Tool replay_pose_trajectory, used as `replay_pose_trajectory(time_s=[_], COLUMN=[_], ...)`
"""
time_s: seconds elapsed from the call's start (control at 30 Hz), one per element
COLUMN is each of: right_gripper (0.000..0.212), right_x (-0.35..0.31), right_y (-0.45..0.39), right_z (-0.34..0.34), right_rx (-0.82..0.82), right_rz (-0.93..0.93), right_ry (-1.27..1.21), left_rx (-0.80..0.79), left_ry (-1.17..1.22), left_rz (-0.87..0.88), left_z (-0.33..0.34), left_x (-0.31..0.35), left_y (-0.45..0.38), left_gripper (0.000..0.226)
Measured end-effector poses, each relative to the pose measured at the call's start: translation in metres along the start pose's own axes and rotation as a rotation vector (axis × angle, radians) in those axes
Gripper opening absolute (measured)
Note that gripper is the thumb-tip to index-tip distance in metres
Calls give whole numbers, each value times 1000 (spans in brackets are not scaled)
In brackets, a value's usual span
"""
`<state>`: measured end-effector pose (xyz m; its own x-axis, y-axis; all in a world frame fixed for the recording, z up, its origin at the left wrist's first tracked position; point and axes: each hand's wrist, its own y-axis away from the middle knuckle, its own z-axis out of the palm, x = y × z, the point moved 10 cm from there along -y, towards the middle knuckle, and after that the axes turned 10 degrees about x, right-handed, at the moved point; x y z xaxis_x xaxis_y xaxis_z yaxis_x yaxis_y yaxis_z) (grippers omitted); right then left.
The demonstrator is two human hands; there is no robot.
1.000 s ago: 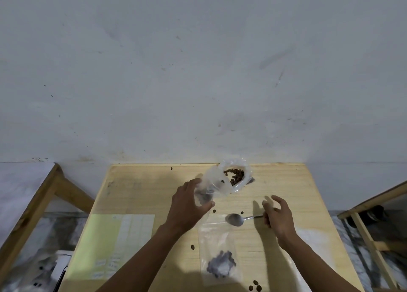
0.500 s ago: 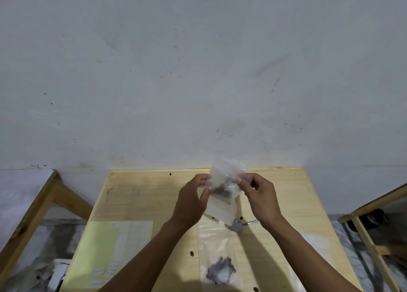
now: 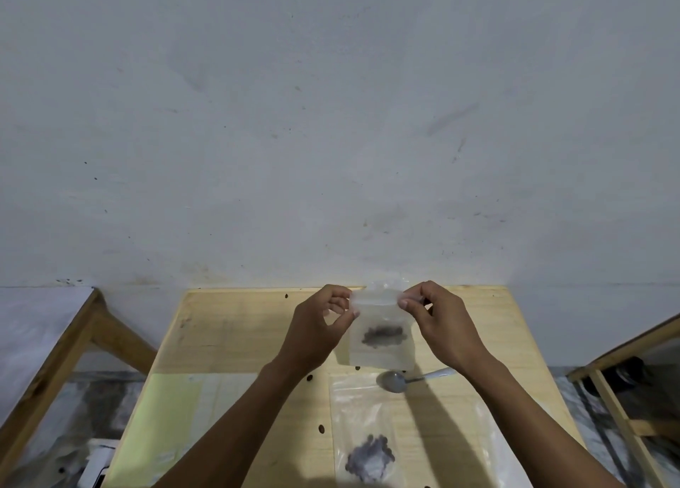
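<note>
A small clear plastic bag [image 3: 381,340] with a dark clump of beans inside hangs upright above the wooden table [image 3: 235,333]. My left hand [image 3: 316,331] pinches its top left corner and my right hand [image 3: 439,325] pinches its top right corner, both along the bag's upper strip. A metal spoon [image 3: 397,380] lies on the table just below the bag. Nearer to me, a second clear bag [image 3: 371,454] with dark beans lies flat on the table.
Loose dark beans [image 3: 321,428] are scattered over the tabletop. A pale green sheet of paper [image 3: 162,425] lies at the table's left front. Wooden frames stand at the left [image 3: 55,362] and right [image 3: 618,410] of the table. A grey wall rises right behind the table.
My right hand left the spoon on the table and came up to the bag. The bag, held bunched in my left hand a second ago, now hangs flat between both hands.
</note>
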<state>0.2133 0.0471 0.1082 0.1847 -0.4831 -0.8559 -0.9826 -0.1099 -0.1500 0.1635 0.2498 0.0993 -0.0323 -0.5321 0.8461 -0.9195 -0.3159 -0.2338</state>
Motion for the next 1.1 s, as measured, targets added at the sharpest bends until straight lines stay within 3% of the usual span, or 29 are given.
replay_pose_trajectory(time_s=[0.23, 0.4, 0.57, 0.83, 1.1], right_gripper=[4, 15, 13, 12, 14], right_x=[-17, -42, -50, -51, -58], right_y=[4, 9, 11, 14, 13], right_z=[12, 31, 37, 47, 50], right_rx=[-131, -161, -141, -166, -149], right_rz=[-157, -322, -339, -346, -369], right_ry=[196, 404, 435, 447, 472], left_rx=[-84, -109, -63, -121, -19], left_ry=[-90, -143, -163, -249, -348], left_rz=[114, 280, 313, 369, 420], left_z=[3, 13, 8, 6, 0], left_x=[10, 24, 28, 23, 29], left_y=[-5, 4, 3, 2, -2], left_gripper=[6, 5, 10, 5, 10])
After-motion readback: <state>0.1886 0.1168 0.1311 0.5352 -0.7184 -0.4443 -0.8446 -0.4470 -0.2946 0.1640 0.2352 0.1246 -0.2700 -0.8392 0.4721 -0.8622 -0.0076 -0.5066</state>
